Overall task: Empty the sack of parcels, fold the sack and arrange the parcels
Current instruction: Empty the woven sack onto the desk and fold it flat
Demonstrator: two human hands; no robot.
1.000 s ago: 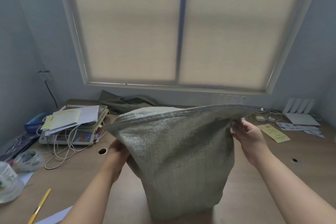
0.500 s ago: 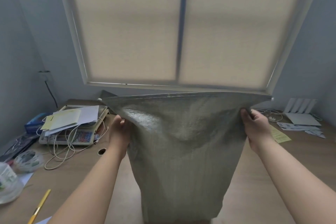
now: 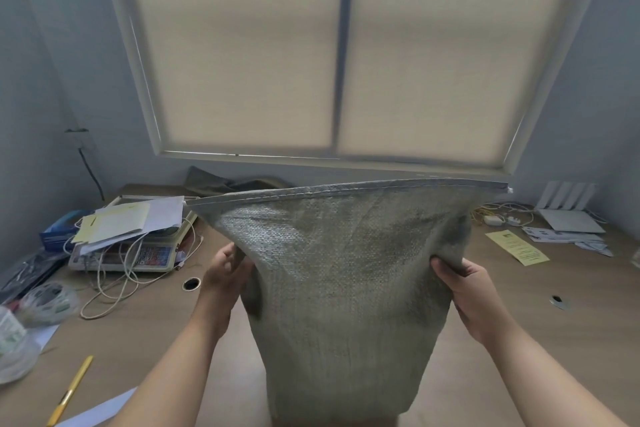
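Between both hands [image 3: 227, 270] [image 3: 465, 282] — upheld sack [image 3: 343, 274]

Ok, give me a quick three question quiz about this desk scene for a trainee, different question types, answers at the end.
1. True or false: both hands grip the woven sack by its sides, below the stitched hem.
2. Which lies nearest the left hand? A) yellow slip B) round cable hole C) white router
3. Fill in: the loose papers at the left rest on top of a ____.

Key
1. True: the left hand and right hand each pinch a side of the sack.
2. B: the cable hole is just beside it; the yellow slip and router are at the far right.
3. Scale, with a keypad.
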